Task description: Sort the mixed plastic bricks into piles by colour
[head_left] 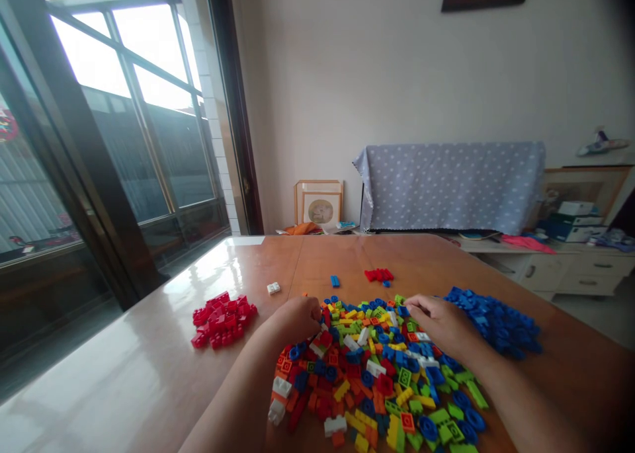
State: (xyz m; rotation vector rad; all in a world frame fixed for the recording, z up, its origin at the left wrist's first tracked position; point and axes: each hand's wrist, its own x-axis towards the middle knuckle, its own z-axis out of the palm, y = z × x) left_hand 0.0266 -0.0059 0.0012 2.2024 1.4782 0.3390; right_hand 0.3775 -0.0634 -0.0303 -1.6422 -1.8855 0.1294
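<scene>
Through the head view I am looking down along the brown counter (268,261), where a mixed pile of toy bricks (376,368) is spreading across the middle and running down toward the near edge. I am resting my left hand (308,313) at the pile's far left side, its fingers curling narrow; the back of the hand is hiding the tips, so I cannot tell whether they are gripping a brick. I am holding my right hand (430,313) over the pile's far right side, thumb and fingers drawing close together beside some green bricks; I cannot tell if anything is sitting between them.

A red pile (225,321) is lying toward the left edge, and a blue pile (491,321) is lying toward the right edge, just beyond my right hand. Between the mixed pile and the far edge, a white piece (274,288), a small blue pair (335,281) and a red group (378,275) are sitting apart. Past that edge, a spotted cloth (451,185) is hanging before the wall.
</scene>
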